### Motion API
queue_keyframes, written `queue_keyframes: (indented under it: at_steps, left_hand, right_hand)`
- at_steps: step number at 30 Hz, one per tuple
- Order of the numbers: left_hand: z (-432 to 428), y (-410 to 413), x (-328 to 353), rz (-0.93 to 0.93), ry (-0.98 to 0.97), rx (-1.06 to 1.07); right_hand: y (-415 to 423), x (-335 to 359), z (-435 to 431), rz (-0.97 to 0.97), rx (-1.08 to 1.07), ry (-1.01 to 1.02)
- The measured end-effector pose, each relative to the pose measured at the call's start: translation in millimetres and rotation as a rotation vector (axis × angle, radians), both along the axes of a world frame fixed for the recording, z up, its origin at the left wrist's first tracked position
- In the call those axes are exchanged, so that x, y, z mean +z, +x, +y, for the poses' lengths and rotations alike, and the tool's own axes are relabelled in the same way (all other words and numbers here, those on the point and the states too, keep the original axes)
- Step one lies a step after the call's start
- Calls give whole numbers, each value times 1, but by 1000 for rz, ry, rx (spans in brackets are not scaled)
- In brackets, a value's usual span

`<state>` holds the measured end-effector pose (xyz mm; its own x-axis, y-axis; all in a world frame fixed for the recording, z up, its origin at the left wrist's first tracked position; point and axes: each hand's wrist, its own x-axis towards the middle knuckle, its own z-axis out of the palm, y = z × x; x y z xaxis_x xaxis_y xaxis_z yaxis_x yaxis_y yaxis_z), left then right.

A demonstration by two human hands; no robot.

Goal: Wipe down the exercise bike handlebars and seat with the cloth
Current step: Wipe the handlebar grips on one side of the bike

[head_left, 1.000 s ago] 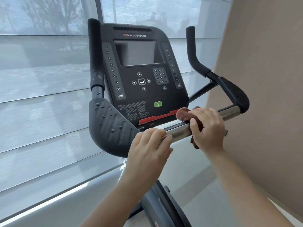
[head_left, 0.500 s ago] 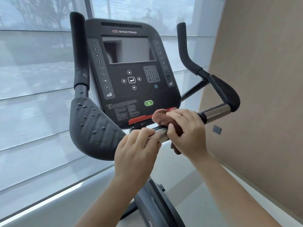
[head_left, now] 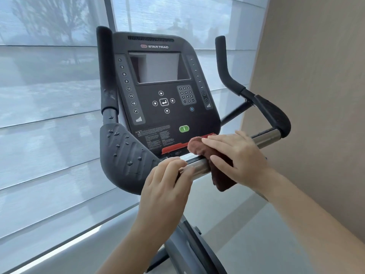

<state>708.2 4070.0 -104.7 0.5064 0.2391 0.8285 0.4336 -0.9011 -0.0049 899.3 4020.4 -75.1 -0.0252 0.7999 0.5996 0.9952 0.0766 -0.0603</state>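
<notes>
- The left hand point(head_left: 167, 180) is gripping the chrome crossbar point(head_left: 264, 138) of the handlebars just below the middle of the frame. Its fingers are curling together over the top of the tube.
- The right hand point(head_left: 239, 153) is lying along the same bar, just right of the left hand. Its fingers are nearly straight and close together on top of the cloth point(head_left: 221, 177), and its thumb is resting on the near face of the cloth.
- The dark red cloth is draping over the crossbar under the right hand. One bunched end is poking out by the fingertips and a flap is hanging below the bar.
- Droplets are sitting on the ribbed left arm pad point(head_left: 122, 155), at centre left.
- The right arm pad point(head_left: 274, 115) is capping the far end of the bar at right of centre.
- Two black upright grips point(head_left: 105, 70) are rising on either side of the console point(head_left: 166, 91). Its screen is showing dark, above a green button point(head_left: 184, 128) and a red strip point(head_left: 177, 147).
- A pale banded blind point(head_left: 39, 95) is covering the window across the left and the top of the frame.
- A beige wall point(head_left: 316, 95) is filling the right side.
- The grey bike frame point(head_left: 189, 250) is running down over a light floor point(head_left: 237, 224) at the bottom.
</notes>
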Motion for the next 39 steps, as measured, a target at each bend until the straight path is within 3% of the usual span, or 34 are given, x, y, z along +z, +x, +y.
queue_keyframes:
  at_steps: [8, 13, 19, 22, 25, 31, 34, 39]
  left_hand:
    - [9, -28, -10, 30, -11, -58]
    - [13, -34, -8, 50, -64, -88]
    - [11, -31, -10, 44, -33, -38]
    - [11, -33, -10, 20, -61, -23]
    - [10, -33, -9, -5, -97, -21]
    - [9, -38, -4, 37, -129, -48]
    - [9, -36, -4, 6, -137, -60]
    - [9, -35, -4, -9, -125, -87]
  right_hand:
    - [-34, -11, 14, 21, 150, 117]
    - [-28, 25, 30, -113, 163, -393]
    - [-8, 18, 18, -55, 143, -303]
    - [-10, 18, 16, -72, 97, -239]
    - [-40, 6, 23, -148, 186, -131]
    - [-10, 15, 16, -115, 127, -260]
    - [-8, 12, 13, -109, 99, -185]
    - [-43, 2, 23, -208, 231, -140]
